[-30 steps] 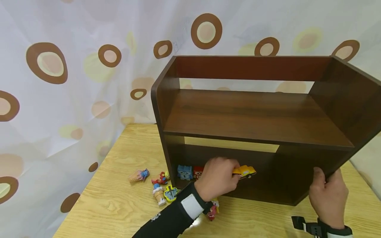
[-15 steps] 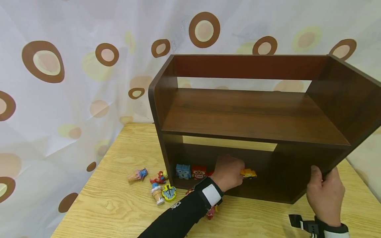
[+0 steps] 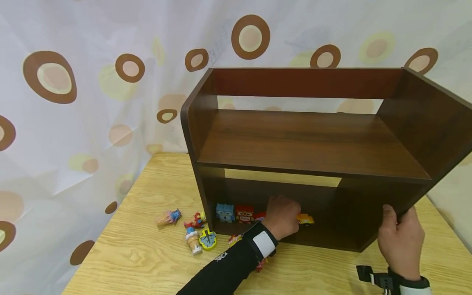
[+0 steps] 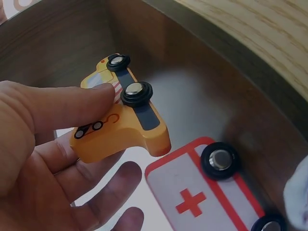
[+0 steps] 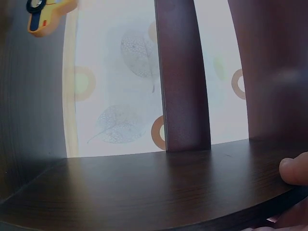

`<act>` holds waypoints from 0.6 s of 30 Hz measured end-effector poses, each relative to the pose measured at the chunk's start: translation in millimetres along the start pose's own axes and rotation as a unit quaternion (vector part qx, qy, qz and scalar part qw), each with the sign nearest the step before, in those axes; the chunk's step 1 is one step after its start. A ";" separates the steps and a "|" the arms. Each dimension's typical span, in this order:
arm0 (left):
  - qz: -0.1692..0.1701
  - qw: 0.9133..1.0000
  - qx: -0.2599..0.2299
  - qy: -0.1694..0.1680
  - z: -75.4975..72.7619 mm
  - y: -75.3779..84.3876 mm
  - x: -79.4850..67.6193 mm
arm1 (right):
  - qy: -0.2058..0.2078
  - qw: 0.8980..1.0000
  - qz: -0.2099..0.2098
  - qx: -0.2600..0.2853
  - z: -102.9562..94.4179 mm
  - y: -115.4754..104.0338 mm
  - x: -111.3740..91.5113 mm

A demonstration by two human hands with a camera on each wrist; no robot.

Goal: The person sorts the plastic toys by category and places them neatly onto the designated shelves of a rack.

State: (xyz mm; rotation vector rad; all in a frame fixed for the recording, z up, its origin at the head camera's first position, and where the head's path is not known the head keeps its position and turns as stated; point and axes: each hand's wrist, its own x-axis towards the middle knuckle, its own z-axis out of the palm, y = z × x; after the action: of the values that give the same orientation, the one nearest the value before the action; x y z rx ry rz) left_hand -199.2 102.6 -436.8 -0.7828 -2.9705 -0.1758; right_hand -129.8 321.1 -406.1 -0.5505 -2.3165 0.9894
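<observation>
My left hand is inside the lower compartment of a dark brown wooden shelf. It pinches a yellow toy truck between thumb and fingers, close over the compartment floor; in the head view only the truck's right end shows. Right beside the fingers stands a white and red toy ambulance with black wheels. Left of it in the head view are a red owl-faced block and a blue one. My right hand grips the front edge of the shelf's right side panel, thumb on the inside.
On the wooden table left of the shelf lie small toys: an ice-cream cone figure, a yellow-rimmed blue piece, a red figure and a pinkish one. More toys lie partly under my left sleeve. A patterned curtain hangs behind.
My left hand has reached farther into the lower compartment and lowered the yellow truck toward its floor. The ambulance's red edge now shows left of the hand. My right hand keeps its grip.
</observation>
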 end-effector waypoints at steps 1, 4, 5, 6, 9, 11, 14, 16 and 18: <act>0.000 1.000 0.000 -0.001 1.3 0.6 0.8 | 0.000 1.000 0.001 0.000 -0.3 0.0 -0.1; -0.004 1.000 0.007 -0.008 3.7 2.0 2.3 | 0.005 1.000 -0.002 -0.002 -0.2 -0.2 -0.1; -0.006 1.000 0.009 -0.011 4.3 2.1 2.8 | 0.006 1.000 -0.005 -0.001 -0.1 0.0 -0.2; -0.007 1.000 0.011 -0.013 4.6 2.2 3.5 | 0.007 1.000 -0.006 -0.002 0.0 0.0 -0.3; -0.012 1.000 0.019 -0.020 4.7 2.3 4.4 | 0.010 1.000 -0.011 -0.001 0.3 -0.1 -0.7; -0.014 0.999 0.023 -0.021 4.9 2.1 4.7 | 0.012 1.000 -0.013 0.000 0.6 -0.2 -1.1; -0.017 0.999 0.029 -0.023 5.5 2.2 4.5 | 0.016 1.000 -0.015 -0.001 0.8 -0.5 -1.0; -0.020 0.999 0.028 -0.027 6.2 2.5 4.0 | 0.015 1.000 -0.014 -0.002 0.7 -0.3 -0.9; -0.026 0.999 0.030 -0.032 6.8 3.0 3.5 | 0.011 1.000 -0.013 0.001 0.5 0.2 -1.0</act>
State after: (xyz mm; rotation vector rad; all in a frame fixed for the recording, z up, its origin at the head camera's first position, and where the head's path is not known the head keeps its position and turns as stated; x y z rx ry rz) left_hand -200.9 107.7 -443.0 -0.7189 -3.0426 -0.0659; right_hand -129.4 320.5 -406.8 -0.5263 -2.2980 0.9683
